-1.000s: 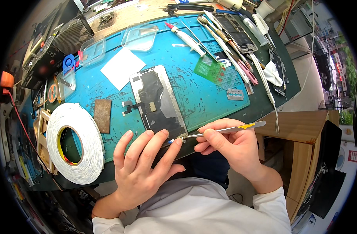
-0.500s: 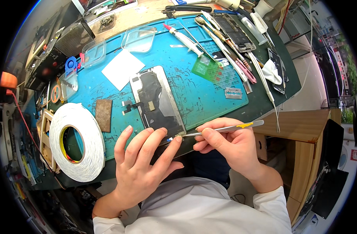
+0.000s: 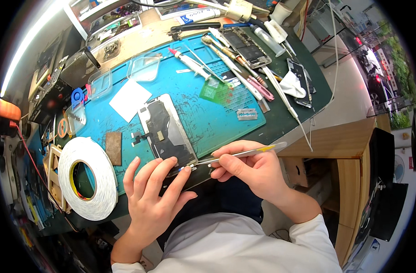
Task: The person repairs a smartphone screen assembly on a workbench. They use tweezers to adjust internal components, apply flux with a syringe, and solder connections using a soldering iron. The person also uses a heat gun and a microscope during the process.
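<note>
A phone screen assembly lies back side up near the mat's front edge, a dark flex cable folded out on its left. My left hand is open, fingers spread, the fingertips resting on the screen's near edge. Pinched in my right hand are slim metal tweezers with a yellow mark. Their tips reach the screen's near right corner, close to my left index fingertip. What lies right at the tips is too small to make out.
A large roll of white double-sided tape and a brown rectangular plate lie to the left. Beyond the screen are a white sheet and clear plastic boxes. Syringes, brushes and an opened phone crowd the far right.
The whole view has shifted, with the bench things now lower and further left in it. Both hands stay at the screen's near edge, the tweezers still in my right hand.
</note>
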The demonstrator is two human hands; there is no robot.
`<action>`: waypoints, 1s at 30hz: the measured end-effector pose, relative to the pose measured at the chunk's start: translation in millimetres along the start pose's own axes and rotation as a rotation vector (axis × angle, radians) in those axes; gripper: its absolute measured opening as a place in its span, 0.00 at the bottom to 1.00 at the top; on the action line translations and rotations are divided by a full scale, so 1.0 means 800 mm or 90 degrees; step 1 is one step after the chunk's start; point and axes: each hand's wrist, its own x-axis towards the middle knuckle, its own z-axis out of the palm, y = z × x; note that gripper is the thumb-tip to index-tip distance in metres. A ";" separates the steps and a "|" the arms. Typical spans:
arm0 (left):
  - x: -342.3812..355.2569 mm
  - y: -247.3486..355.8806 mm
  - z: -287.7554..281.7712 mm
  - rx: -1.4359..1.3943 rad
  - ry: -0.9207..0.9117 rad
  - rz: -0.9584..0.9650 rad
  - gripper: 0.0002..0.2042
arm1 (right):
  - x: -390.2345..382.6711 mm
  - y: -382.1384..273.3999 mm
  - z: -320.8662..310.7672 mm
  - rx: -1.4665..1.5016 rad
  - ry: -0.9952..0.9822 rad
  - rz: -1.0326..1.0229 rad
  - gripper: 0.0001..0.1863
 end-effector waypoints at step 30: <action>-0.086 -0.033 -0.013 -0.102 0.344 -0.007 0.10 | 0.159 -0.061 -0.040 -0.874 0.295 -0.547 0.09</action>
